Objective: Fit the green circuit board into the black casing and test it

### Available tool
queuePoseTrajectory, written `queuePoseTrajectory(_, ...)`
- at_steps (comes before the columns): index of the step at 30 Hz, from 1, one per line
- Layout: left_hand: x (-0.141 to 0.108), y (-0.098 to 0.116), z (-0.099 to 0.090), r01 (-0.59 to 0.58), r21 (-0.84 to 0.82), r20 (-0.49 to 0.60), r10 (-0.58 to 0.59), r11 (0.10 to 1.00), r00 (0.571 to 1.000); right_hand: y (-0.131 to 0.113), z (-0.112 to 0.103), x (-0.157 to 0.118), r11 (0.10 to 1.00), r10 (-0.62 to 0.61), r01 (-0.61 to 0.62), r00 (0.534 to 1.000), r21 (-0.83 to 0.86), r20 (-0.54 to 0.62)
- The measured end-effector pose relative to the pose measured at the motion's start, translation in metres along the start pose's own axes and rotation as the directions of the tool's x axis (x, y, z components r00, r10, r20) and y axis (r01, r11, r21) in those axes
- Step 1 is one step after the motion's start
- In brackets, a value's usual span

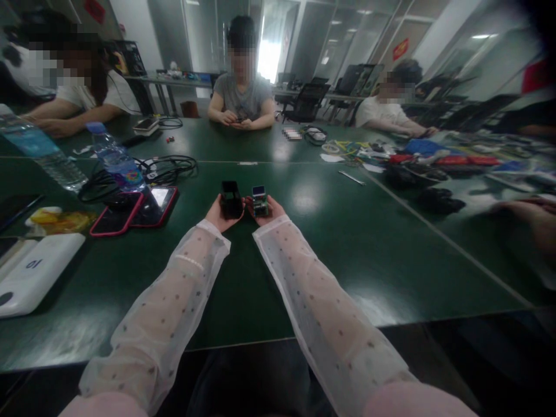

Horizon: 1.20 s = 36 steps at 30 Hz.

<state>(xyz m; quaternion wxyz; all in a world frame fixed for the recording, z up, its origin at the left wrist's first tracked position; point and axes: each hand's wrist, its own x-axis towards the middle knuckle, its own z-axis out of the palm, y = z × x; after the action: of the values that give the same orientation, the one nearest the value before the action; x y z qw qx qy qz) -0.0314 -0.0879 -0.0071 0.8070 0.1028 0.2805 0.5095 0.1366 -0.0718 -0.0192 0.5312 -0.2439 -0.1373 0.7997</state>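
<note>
My left hand [216,216] is closed around a black smartphone [231,198], its dark screen facing up. Close beside it, my right hand [273,211] grips a small device [259,204] with a green circuit board and a little screen at its top edge. Both hands are just above the middle of the green table [269,278], a narrow gap between the two things. Sheer white sleeves with dark dots cover both forearms. The fingers under the phone and the board are partly hidden.
To the left lie two red-edged phones [154,207], water bottles [116,159], black cables [174,168] and a white power bank [39,275]. Wires and tools heap at the right, with a black bundle [439,201]. A person [243,95] sits opposite; others sit at both sides.
</note>
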Motion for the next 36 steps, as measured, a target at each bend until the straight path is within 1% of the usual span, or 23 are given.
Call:
queuePoseTrajectory(2, 0.000, 0.000, 0.000, -0.004, -0.011, -0.007, 0.004, 1.000, 1.000, -0.001, 0.000, 0.000, 0.999, 0.032, -0.031, 0.999, -0.020, 0.019)
queuePoseTrajectory(4, 0.000, 0.000, -0.003, 0.003, -0.009, 0.008, -0.003, 1.000, 1.000, -0.001, 0.001, 0.000, 0.998, 0.055, -0.054, 0.998, -0.041, 0.028)
queuePoseTrajectory(8, 0.000, 0.002, -0.006, 0.031, -0.006, 0.051, -0.030, 1.000, 0.998, -0.002, 0.004, -0.001, 0.996, 0.057, -0.056, 0.998, -0.066, 0.014)
queuePoseTrajectory(11, -0.003, 0.001, -0.003, 0.022, -0.027, 0.030, -0.022, 0.999, 0.999, -0.004, 0.004, -0.002, 0.991, 0.092, -0.090, 0.996, -0.099, 0.013)
queuePoseTrajectory(14, -0.007, -0.001, 0.003, 0.013, -0.042, 0.002, -0.013, 0.999, 1.000, -0.006, 0.002, 0.000, 0.986, 0.122, -0.116, 0.992, -0.124, 0.039)
queuePoseTrajectory(19, -0.009, -0.001, 0.005, 0.007, -0.039, -0.032, -0.008, 0.999, 0.999, -0.005, 0.002, 0.001, 0.989, 0.110, -0.104, 0.993, -0.107, 0.044)
queuePoseTrajectory(25, -0.006, -0.001, 0.002, 0.009, -0.017, -0.028, -0.009, 1.000, 1.000, -0.004, 0.004, 0.000, 0.988, 0.099, -0.094, 0.994, -0.119, 0.041)
queuePoseTrajectory(31, -0.007, -0.001, 0.004, 0.005, -0.001, -0.033, -0.005, 1.000, 0.999, -0.003, 0.000, 0.003, 0.987, 0.105, -0.095, 0.992, -0.133, 0.069)
queuePoseTrajectory(36, -0.006, -0.001, 0.002, 0.006, 0.018, -0.036, -0.006, 1.000, 0.999, -0.002, -0.002, 0.004, 0.989, 0.095, -0.086, 0.993, -0.120, 0.070)
